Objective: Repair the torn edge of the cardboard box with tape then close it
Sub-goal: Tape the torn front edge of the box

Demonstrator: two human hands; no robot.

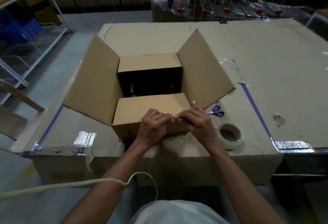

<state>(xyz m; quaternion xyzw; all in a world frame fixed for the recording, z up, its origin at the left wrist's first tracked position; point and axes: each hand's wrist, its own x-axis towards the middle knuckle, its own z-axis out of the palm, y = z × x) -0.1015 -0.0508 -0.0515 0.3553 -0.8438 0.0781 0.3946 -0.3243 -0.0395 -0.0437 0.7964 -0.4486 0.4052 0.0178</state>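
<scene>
An open brown cardboard box stands on the cardboard-covered work surface. Its left and right flaps stand up and outward; the near and far short flaps are folded inward. My left hand and my right hand meet at the near top edge of the box, fingertips pinching and pressing along the fold of the near flap. Whether a strip of tape lies under the fingers cannot be told. A roll of clear tape lies flat just right of my right hand. Blue-handled scissors rest behind the roll.
Blue tape lines and shiny tape patches mark the surface. A white cord crosses my left forearm. A shelf rack with blue bins stands at left. Wrapped cartons and shopping carts stand behind.
</scene>
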